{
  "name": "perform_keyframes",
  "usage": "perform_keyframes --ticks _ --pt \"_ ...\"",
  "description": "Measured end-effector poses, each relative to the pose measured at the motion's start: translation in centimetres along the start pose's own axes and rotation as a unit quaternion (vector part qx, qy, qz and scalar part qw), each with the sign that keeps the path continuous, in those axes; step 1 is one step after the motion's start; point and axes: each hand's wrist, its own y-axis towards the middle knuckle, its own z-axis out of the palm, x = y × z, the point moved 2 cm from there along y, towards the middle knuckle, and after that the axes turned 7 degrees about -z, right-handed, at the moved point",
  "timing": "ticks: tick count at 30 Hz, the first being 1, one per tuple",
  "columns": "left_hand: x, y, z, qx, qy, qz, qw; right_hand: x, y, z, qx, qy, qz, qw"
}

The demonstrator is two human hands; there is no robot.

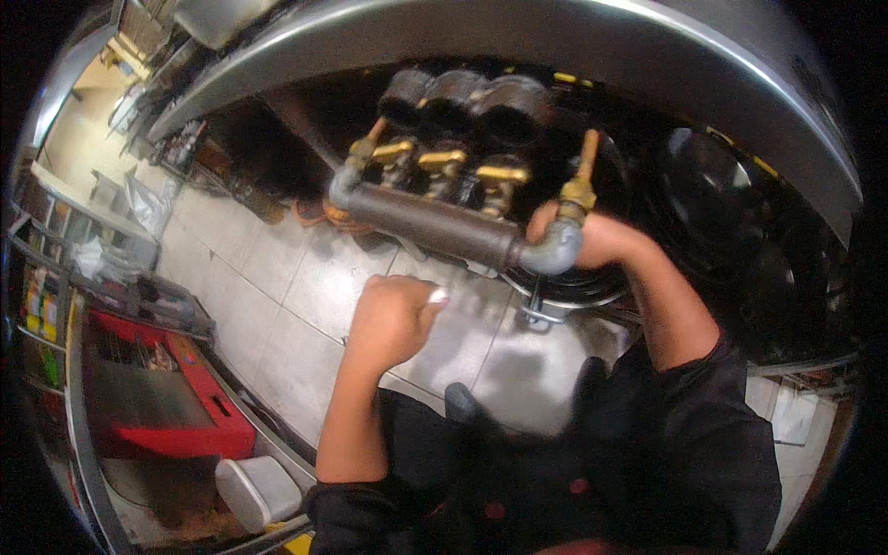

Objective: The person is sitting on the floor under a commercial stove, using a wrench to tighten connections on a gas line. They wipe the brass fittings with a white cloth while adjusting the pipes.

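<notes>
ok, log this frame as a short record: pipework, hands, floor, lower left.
pipework: brown cylindrical metal pipe, grey metal elbow, three metal valves with yellow levers
left hand: curled, apart from the pipe; small white patch by thumb, unclear what
right hand: partly hidden behind the elbow; grip unclear
floor: pale rectangular tiles
lower left: whitish, rounded container near red box-like unit

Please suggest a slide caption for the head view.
Left hand curled above the tiled floor, right hand partly hidden behind a grey pipe elbow near yellow-handled valves.
</notes>
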Motion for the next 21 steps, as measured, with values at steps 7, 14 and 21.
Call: perform_keyframes --ticks 7,14,21 --pt "-3.1 -0.5 -8.7 -0.332 -0.048 0.026 0.942 -0.8 0.4 -7.7 -0.207 -0.030 0.125 0.970" --pt "-13.6 3.7 -10.8 -0.382 -0.149 -0.014 0.912 -1.6 1.9 -8.0 -0.336 0.352 -0.104 0.868" --pt "-15.8 5.8 -10.4 -0.320 0.125 -0.056 0.938 -1.5 5.1 -4.5 -0.250 0.642 -0.255 0.679"
